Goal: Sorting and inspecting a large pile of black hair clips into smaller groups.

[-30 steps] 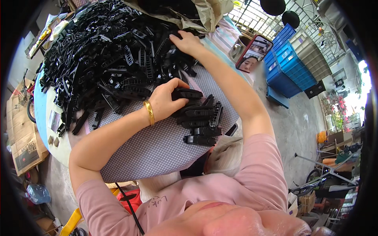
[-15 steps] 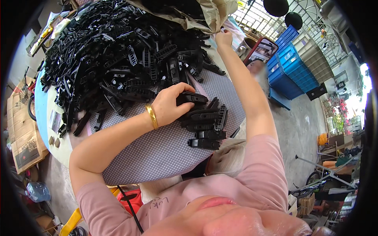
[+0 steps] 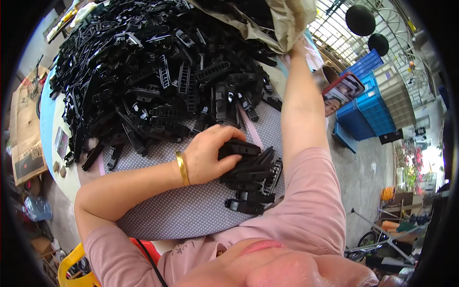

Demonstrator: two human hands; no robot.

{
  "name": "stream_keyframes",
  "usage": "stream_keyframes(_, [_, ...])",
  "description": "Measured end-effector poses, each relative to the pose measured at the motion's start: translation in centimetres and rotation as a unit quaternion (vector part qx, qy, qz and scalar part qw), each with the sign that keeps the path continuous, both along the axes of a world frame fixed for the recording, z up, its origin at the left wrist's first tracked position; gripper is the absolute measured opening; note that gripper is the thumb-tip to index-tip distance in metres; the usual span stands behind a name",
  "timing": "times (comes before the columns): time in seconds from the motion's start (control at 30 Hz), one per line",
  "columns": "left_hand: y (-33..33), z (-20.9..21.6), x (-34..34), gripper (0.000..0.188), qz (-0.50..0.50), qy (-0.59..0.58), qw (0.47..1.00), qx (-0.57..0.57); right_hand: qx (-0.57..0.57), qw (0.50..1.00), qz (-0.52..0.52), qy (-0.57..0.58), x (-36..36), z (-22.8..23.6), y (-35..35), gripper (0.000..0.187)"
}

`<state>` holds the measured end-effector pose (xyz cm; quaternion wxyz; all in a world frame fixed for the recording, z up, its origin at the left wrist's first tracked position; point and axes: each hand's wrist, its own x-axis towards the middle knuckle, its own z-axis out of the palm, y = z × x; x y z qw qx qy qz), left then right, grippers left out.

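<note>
Dotted cloth (image 3: 186, 210), black part (image 3: 246, 149) in left hand (image 3: 213, 154)

Parts (image 3: 158, 81) on table (image 3: 177, 215) (bag (image 3: 292, 19) behind)

Daylight, mid-frame well exposed. Bright opening (image 3: 435, 155) at 3 o'clock blown out, foliage (image 3: 411, 165) beside it soft. Barred window (image 3: 330, 28) at 1 also hot. Black parts pile (image 3: 143, 71) at 10-11: small glints, dark gaps lose detail. Bracelet (image 3: 181, 168) at 8 shiny. Fisheye bends crates (image 3: 366, 91) at 2; rim vignettes to black.
</note>
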<state>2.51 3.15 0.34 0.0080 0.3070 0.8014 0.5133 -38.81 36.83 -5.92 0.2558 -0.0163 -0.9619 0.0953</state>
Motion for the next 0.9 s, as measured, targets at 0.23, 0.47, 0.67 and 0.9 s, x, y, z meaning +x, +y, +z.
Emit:
stream_keyframes(0.23, [-0.7,-0.6,0.3,0.032,0.020,0.005,1.000,-0.001,-0.399,0.867,0.294,0.046,2.5,4.8,-10.1,0.071])
stream_keyframes(0.47, [-0.4,-0.5,0.2,0.032,0.018,0.018,0.999,-0.023,-0.409,0.749,0.513,0.092,1.0,5.1,-9.9,0.048])
stream_keyframes(0.67, [0.5,-1.0,-0.2,0.032,0.014,0.032,0.999,-0.034,0.068,0.953,0.265,0.132,3.2,-0.3,-7.3,0.048])
stream_keyframes(0.9, [0.5,-1.1,-0.2,0.032,0.019,0.040,0.998,-0.047,-0.158,0.930,0.311,-0.117,11.4,3.5,-13.3,0.052])
